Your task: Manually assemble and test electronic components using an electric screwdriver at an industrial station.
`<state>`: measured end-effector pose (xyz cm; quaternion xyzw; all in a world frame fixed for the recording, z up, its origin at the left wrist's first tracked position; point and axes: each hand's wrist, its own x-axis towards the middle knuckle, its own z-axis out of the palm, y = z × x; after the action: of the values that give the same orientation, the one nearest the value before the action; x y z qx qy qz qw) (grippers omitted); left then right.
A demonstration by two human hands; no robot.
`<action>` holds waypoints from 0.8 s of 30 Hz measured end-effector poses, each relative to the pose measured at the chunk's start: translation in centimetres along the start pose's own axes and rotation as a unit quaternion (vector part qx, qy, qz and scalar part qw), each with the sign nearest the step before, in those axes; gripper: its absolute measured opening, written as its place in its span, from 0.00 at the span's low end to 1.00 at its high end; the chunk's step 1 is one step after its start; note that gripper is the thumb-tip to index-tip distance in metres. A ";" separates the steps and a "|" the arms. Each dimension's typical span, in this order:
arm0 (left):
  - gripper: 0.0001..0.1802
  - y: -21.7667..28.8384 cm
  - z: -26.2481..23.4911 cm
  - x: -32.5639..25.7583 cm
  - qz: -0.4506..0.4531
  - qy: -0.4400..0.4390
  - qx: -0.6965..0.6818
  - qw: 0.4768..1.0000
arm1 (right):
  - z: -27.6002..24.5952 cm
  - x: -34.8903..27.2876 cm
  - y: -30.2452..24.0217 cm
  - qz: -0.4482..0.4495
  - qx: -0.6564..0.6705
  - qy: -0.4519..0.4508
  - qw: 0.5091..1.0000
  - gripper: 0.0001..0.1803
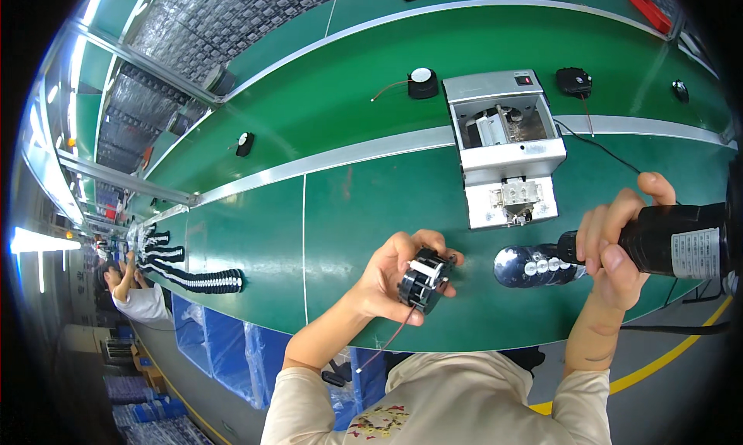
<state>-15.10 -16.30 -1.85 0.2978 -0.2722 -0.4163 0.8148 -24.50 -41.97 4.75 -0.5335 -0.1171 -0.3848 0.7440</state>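
My left hand is closed round a small black round device with white parts on its upper face. A thin red wire hangs from this device. My right hand grips a black electric screwdriver with a pale label, its nose pointing left. Under the screwdriver's nose lies a row of shiny dark round parts with silvery discs on top. The left hand is left of this row and apart from it. Beyond both hands stands a metal screw feeder with an open top.
Farther back, a black round unit with a white disc and another black unit rest on the green conveyor. Curved rows of stacked parts lie on the green bench at left. Another person works beyond them.
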 end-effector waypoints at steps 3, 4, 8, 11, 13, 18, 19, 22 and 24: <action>0.30 -0.1 0.1 -0.1 -0.015 0.028 -0.030 0.999 | 0.0 0.0 0.2 -0.001 -0.002 -0.003 1.000 0.37; 0.30 0.0 0.1 -0.1 -0.019 0.032 -0.039 0.999 | 0.0 0.0 0.2 -0.001 -0.002 -0.004 1.000 0.37; 0.28 0.2 -0.2 -0.2 -0.042 0.030 -0.126 0.991 | 0.2 0.0 0.1 0.002 -0.005 -0.004 1.000 0.38; 0.30 0.1 -0.1 -0.3 -0.043 0.029 -0.180 0.982 | 0.2 0.0 0.2 0.004 -0.004 -0.005 1.000 0.38; 0.31 0.1 -0.2 -0.3 -0.041 0.028 -0.195 0.980 | 0.3 0.0 0.3 0.002 -0.005 -0.006 1.000 0.37; 0.37 0.0 -0.7 -0.5 -0.058 0.025 -0.207 0.976 | 0.1 -0.2 0.5 -0.007 -0.029 -0.019 0.999 0.38; 0.37 0.0 -0.9 -0.4 -0.059 0.000 -0.220 0.974 | 0.1 -0.2 0.5 -0.007 -0.029 -0.019 0.999 0.38; 0.35 0.1 -1.5 -0.1 -0.053 -0.068 -0.264 0.961 | 0.4 -0.2 0.3 0.004 -0.007 -0.011 1.000 0.36; 0.33 0.1 -1.5 0.0 -0.034 -0.108 -0.305 0.946 | 0.4 -0.3 0.1 0.010 -0.009 -0.010 1.000 0.36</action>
<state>-14.00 -15.85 -2.77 -0.0027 -0.2085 -0.5366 0.8177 -24.52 -41.49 4.62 -0.5455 -0.1157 -0.3726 0.7417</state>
